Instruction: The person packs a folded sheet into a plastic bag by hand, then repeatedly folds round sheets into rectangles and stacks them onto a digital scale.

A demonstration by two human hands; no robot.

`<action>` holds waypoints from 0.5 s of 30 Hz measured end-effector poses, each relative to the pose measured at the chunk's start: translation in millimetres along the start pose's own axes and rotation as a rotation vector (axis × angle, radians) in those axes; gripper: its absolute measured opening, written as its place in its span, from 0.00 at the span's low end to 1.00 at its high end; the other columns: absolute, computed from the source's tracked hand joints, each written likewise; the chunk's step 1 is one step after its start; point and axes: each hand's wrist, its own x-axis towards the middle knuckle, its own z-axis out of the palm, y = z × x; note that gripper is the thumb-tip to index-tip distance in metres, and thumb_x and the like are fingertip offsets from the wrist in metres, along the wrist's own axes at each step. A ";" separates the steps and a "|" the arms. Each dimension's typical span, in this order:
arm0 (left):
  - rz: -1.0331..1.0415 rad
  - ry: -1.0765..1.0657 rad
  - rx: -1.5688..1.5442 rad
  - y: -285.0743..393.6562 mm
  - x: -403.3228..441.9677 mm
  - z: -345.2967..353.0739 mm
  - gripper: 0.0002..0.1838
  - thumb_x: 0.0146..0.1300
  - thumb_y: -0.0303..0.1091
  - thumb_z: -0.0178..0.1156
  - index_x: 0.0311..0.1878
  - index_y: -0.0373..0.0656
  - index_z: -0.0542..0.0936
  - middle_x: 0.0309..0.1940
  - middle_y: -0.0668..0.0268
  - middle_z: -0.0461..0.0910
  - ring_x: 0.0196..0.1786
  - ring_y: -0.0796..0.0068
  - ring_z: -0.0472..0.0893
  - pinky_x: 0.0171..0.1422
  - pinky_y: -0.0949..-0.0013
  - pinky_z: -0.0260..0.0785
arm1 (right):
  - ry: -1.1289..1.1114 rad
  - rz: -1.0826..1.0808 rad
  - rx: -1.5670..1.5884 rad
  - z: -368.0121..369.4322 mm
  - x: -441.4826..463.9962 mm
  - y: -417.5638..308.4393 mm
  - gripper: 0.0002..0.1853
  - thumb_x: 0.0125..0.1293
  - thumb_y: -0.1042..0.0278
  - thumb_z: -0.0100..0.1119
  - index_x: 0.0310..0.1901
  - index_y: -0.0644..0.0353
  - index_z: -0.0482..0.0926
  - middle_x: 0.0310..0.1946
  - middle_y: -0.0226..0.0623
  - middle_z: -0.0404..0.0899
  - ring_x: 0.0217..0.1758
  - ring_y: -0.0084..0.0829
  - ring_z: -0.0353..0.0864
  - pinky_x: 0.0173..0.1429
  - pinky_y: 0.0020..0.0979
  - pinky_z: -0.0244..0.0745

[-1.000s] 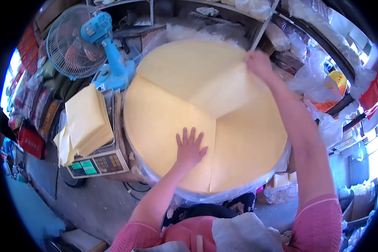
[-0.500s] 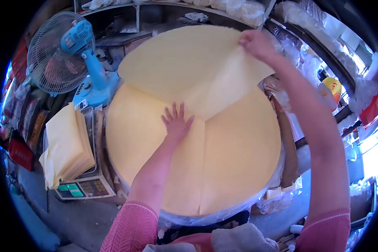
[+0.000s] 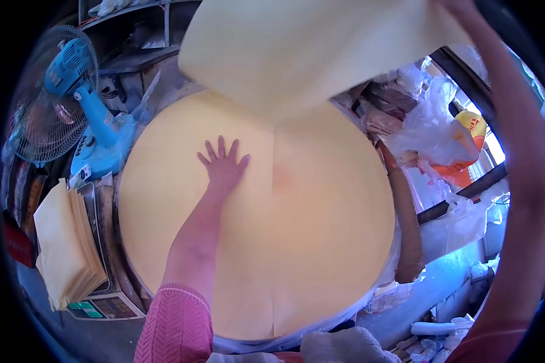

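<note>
My left hand [image 3: 225, 172] lies flat with its fingers spread on a large round stack of thin pale-yellow sheets [image 3: 333, 224]. A straight line runs down the middle of the stack's top surface. At the top right, my right hand [image 3: 459, 6] is partly cut off by the edge of the view. It grips a corner of a thin pale-yellow sheet [image 3: 297, 48], which hangs raised above the far side of the stack. The sheet's lower edge is blurred by motion.
A blue fan [image 3: 94, 115] stands left of the stack. Folded yellow sheets [image 3: 69, 248] rest on a digital scale [image 3: 112, 307] at the lower left. Plastic bags [image 3: 433, 130] crowd the right side. A brown cardboard piece [image 3: 407, 224] stands along the stack's right edge.
My right hand has lifted the sheet up and away from the stack, toward the upper right. My left hand stays flat on the stack. The camera view has shifted.
</note>
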 end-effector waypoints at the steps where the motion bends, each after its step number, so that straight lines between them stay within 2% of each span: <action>1: 0.009 0.005 -0.001 0.0 -1.8 -0.1 0.35 0.64 0.64 0.41 0.71 0.61 0.58 0.74 0.55 0.45 0.75 0.40 0.36 0.70 0.30 0.22 | 0.174 -0.006 -0.254 -31.7 3.5 -27.5 0.11 0.47 0.79 0.53 0.30 0.58 0.84 0.24 0.40 0.82 0.30 0.31 0.81 0.37 0.32 0.75; 5: -0.021 -0.062 -0.011 1.9 2.2 -6.5 0.35 0.62 0.65 0.44 0.71 0.62 0.60 0.74 0.55 0.45 0.74 0.37 0.36 0.68 0.27 0.23 | 0.433 -0.006 -0.069 -126.1 9.5 -79.2 0.15 0.54 0.83 0.49 0.44 0.62 0.75 0.37 0.43 0.78 0.40 0.32 0.78 0.51 0.32 0.73; 8: -0.126 -0.424 -0.024 20.6 18.2 -52.4 0.40 0.59 0.58 0.54 0.73 0.61 0.54 0.74 0.53 0.45 0.75 0.41 0.39 0.69 0.28 0.30 | 0.518 0.036 0.073 -179.7 -7.1 -100.0 0.21 0.59 0.85 0.45 0.55 0.66 0.68 0.46 0.45 0.75 0.48 0.33 0.77 0.61 0.31 0.72; 10: -0.093 -0.140 -0.513 19.1 30.0 -25.5 0.46 0.55 0.53 0.61 0.74 0.57 0.48 0.73 0.52 0.46 0.75 0.47 0.43 0.72 0.35 0.36 | 0.499 0.115 0.149 -205.7 -40.1 -102.9 0.24 0.63 0.87 0.43 0.63 0.68 0.63 0.53 0.47 0.72 0.54 0.34 0.75 0.68 0.31 0.71; 11: -0.069 0.004 -0.754 18.4 32.4 -18.1 0.50 0.54 0.51 0.64 0.74 0.55 0.45 0.73 0.52 0.46 0.75 0.49 0.45 0.73 0.39 0.39 | 0.394 -0.033 -0.111 -214.3 -65.7 -91.4 0.09 0.64 0.85 0.49 0.43 0.74 0.76 0.42 0.51 0.79 0.42 0.38 0.82 0.51 0.29 0.83; 13: -0.062 0.302 -0.971 35.0 17.3 -34.8 0.54 0.52 0.47 0.66 0.74 0.51 0.41 0.73 0.51 0.47 0.75 0.54 0.47 0.74 0.48 0.43 | 0.245 0.093 -0.543 -217.1 -170.8 -72.6 0.10 0.66 0.78 0.49 0.47 0.64 0.78 0.45 0.40 0.80 0.48 0.36 0.81 0.55 0.31 0.77; 14: -0.062 0.455 -1.076 42.0 7.9 -44.5 0.56 0.52 0.45 0.67 0.74 0.49 0.38 0.72 0.51 0.47 0.75 0.56 0.48 0.75 0.53 0.45 | 0.112 0.014 -0.502 -216.3 -214.3 -79.0 0.11 0.66 0.77 0.50 0.48 0.61 0.78 0.47 0.39 0.80 0.51 0.38 0.80 0.58 0.34 0.73; 15: -0.105 0.514 -1.118 44.2 -2.7 -56.5 0.54 0.53 0.42 0.67 0.74 0.48 0.40 0.72 0.51 0.48 0.75 0.57 0.48 0.75 0.55 0.45 | -0.024 -0.058 -0.447 -215.5 -257.9 -85.5 0.12 0.66 0.76 0.50 0.49 0.59 0.79 0.49 0.38 0.80 0.54 0.39 0.78 0.62 0.36 0.69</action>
